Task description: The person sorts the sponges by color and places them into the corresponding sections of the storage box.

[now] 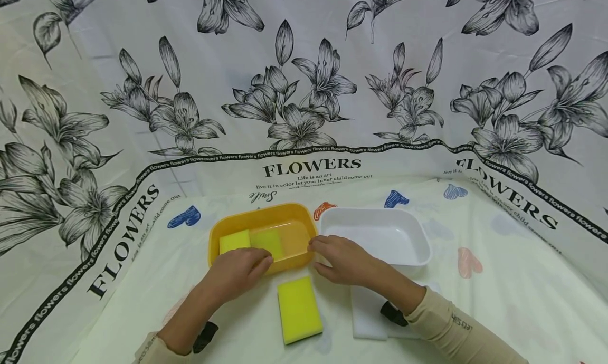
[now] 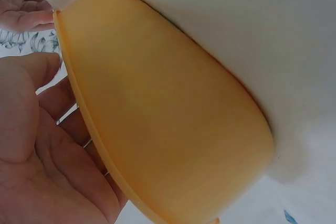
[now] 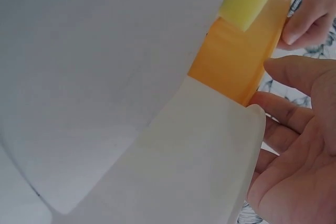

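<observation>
My left hand (image 1: pixel 237 274) reaches over the near rim of a yellow plastic tray (image 1: pixel 296 221). Its fingers pass behind that rim, and their tips are hidden in the left wrist view. Inside the tray, at its left end, lies a yellow sponge (image 1: pixel 235 240); beside it is a flatter greenish-yellow patch, perhaps a second sponge. My right hand (image 1: pixel 347 261) hovers at the tray's right corner, its thumb apart from its fingers and nothing seen between them. Directly beneath it, the white tray (image 1: pixel 380 235) adjoins the yellow one. Another yellow sponge (image 1: pixel 300 311) lies on the cloth between my forearms.
White flat blocks (image 1: pixel 369 314) lie under my right forearm, partly hidden by it. A pale cloth with printed hearts covers the table. Behind it rises a white curtain (image 1: pixel 309 126) with black flower prints and lettering.
</observation>
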`<state>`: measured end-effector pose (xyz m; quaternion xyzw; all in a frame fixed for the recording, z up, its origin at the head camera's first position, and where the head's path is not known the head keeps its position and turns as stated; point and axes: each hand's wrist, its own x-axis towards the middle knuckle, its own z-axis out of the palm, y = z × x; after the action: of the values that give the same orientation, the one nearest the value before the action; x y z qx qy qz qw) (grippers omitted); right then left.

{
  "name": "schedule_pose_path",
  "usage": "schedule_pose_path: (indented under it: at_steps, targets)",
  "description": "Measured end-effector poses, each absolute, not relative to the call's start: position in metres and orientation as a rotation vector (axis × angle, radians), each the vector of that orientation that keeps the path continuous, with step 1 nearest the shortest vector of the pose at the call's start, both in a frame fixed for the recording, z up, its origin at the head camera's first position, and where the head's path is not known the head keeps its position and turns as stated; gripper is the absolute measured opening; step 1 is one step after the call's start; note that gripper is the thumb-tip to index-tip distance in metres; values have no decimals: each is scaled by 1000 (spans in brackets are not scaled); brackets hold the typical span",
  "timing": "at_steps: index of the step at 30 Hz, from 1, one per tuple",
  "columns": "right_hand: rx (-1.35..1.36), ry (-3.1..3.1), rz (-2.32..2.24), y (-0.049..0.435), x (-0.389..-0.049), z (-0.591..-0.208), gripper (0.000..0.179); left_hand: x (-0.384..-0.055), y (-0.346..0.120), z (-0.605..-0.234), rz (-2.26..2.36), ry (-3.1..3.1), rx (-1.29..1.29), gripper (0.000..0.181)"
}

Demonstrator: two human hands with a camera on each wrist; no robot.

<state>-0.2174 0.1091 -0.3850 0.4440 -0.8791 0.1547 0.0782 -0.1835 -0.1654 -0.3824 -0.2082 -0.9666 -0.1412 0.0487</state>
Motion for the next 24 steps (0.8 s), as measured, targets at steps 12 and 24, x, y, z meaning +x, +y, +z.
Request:
schedule_pose_path:
  at_steps: [12, 24]
  targets:
    - [1319, -2640, 475, 109, -216, -385, 33, -185, -167, -386, -379, -3001, -599, 39]
    - [1333, -2628, 466, 109, -216, -385, 32, -183, -174, -392, -319, -2947, -621, 43]
